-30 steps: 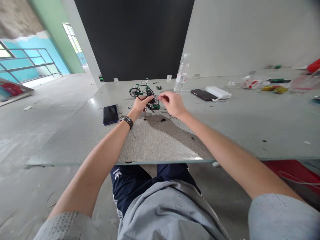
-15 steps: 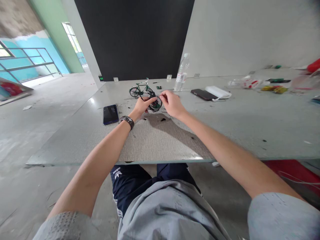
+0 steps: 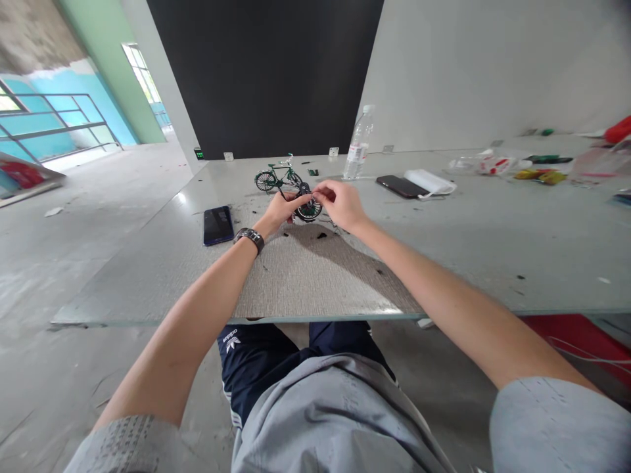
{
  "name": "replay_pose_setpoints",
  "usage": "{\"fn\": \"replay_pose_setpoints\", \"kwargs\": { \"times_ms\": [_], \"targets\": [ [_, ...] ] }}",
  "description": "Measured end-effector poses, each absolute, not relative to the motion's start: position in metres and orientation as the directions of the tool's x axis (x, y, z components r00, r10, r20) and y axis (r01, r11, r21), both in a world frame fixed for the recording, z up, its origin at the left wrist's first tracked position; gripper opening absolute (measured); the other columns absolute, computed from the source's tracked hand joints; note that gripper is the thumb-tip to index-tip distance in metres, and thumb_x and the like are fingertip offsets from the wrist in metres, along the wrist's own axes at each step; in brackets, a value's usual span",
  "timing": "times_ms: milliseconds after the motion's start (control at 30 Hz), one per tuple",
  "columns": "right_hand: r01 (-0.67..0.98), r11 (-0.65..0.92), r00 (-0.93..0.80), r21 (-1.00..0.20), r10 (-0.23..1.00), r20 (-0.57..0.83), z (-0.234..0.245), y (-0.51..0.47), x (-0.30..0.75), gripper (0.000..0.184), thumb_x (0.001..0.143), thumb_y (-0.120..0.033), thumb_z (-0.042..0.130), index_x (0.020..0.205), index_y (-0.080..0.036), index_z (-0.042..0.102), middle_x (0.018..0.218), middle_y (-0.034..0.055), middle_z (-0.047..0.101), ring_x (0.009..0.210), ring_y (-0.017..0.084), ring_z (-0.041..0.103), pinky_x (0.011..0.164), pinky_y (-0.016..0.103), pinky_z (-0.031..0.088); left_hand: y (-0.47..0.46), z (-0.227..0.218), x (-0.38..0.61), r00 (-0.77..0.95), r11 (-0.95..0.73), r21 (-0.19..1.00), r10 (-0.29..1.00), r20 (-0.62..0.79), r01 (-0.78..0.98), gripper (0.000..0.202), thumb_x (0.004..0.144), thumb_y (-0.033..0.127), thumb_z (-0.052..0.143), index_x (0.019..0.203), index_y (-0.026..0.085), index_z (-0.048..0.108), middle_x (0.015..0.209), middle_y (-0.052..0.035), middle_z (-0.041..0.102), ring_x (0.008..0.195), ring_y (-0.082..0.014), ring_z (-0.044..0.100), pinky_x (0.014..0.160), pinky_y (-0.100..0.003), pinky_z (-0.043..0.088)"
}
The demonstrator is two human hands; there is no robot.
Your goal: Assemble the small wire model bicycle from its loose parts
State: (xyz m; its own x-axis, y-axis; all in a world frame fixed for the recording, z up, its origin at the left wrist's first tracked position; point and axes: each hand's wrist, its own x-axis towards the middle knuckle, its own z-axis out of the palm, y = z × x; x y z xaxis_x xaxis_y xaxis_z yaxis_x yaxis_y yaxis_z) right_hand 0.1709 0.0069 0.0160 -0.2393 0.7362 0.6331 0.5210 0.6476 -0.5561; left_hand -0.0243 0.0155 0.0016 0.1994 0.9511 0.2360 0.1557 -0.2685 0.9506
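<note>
Head view: bottle (image 3: 359,146) beyond wheel (image 3: 309,209)

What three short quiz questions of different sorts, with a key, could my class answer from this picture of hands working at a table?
1. True or false: the left hand wears a wristwatch.
2. Which lies nearest the left wrist: A the water bottle, B the dark blue phone, C the white pouch?
3. What do both hands hold, the right hand pinching at its top?

Key:
1. True
2. B
3. A small spoked wheel; a finished green model bicycle stands behind.
</note>
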Motion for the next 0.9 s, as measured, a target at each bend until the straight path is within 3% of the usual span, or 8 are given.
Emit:
{"fn": "replay_pose_setpoints", "kwargs": {
  "times_ms": [167,333,433,567,667,900],
  "targets": [
    [0.406,0.593,-0.215,-0.696,0.802,0.558,0.016,0.011,0.174,0.028,0.093,-0.048,0.08,0.098,-0.026,0.064,0.082,0.004,0.075,0.077,0.023,0.069,0.076,0.04,0.056,0.015,0.002,-0.024,0.209,-0.294,0.945,0.942,0.263,0.14,0.046,0.097,0.046,0.083,0.067,0.018,0.062,0.061,0.0024,0.049,0.049,-0.0063,0.041,0.044,-0.023,0.035],
    [0.184,0.374,-0.216,-0.909,0.918,0.333,0.013,0.021,0.179,0.039,0.084,-0.041,0.092,0.096,-0.028,0.057,0.076,0.0015,0.072,0.071,0.021,0.067,0.064,0.036,0.055,0.013,0.004,-0.022,0.224,-0.312,0.938,0.935,0.275,0.151,0.043,0.097,0.044,0.083,0.069,0.017,0.066,0.062,0.0024,0.05,0.05,-0.0062,0.041,0.045,-0.023,0.036],
    [0.116,0.237,-0.256,-0.965,0.945,0.202,0.018,0.021,0.184,0.039,0.081,-0.03,0.094,0.095,-0.027,0.058,0.077,0.0032,0.072,0.068,0.02,0.065,0.061,0.036,0.056,0.009,0.007,-0.022,0.242,-0.317,0.932,0.931,0.272,0.174,0.04,0.099,0.041,0.082,0.071,0.016,0.067,0.062,0.0023,0.051,0.05,-0.0063,0.041,0.045,-0.023,0.037],
    [0.144,0.117,-0.28,-0.983,0.957,0.073,0.027,0.015,0.188,0.032,0.085,-0.02,0.091,0.093,-0.024,0.061,0.079,0.006,0.072,0.063,0.018,0.061,0.061,0.038,0.057,0.008,0.007,-0.022,0.253,-0.312,0.929,0.932,0.259,0.197,0.04,0.098,0.041,0.082,0.07,0.016,0.068,0.061,0.0024,0.052,0.05,-0.0062,0.041,0.044,-0.022,0.038],
    [0.198,0.133,-0.268,-0.971,0.96,0.077,0.029,0.013,0.188,0.03,0.087,-0.021,0.09,0.09,-0.024,0.06,0.078,0.0064,0.071,0.062,0.018,0.06,0.061,0.038,0.057,0.01,0.004,-0.022,0.257,-0.305,0.935,0.932,0.254,0.182,0.04,0.097,0.044,0.084,0.071,0.016,0.07,0.064,0.0009,0.056,0.05,-0.0061,0.043,0.044,-0.022,0.038],
    [0.325,0.337,-0.277,-0.884,0.927,0.252,0.016,0.017,0.182,0.033,0.094,-0.046,0.085,0.086,-0.026,0.061,0.068,0.0026,0.065,0.062,0.019,0.059,0.06,0.037,0.051,0.013,0.001,-0.023,0.224,-0.294,0.945,0.94,0.258,0.146,0.036,0.098,0.044,0.083,0.077,0.016,0.074,0.065,0.0,0.057,0.05,-0.0065,0.045,0.043,-0.022,0.037]
  ]
}}
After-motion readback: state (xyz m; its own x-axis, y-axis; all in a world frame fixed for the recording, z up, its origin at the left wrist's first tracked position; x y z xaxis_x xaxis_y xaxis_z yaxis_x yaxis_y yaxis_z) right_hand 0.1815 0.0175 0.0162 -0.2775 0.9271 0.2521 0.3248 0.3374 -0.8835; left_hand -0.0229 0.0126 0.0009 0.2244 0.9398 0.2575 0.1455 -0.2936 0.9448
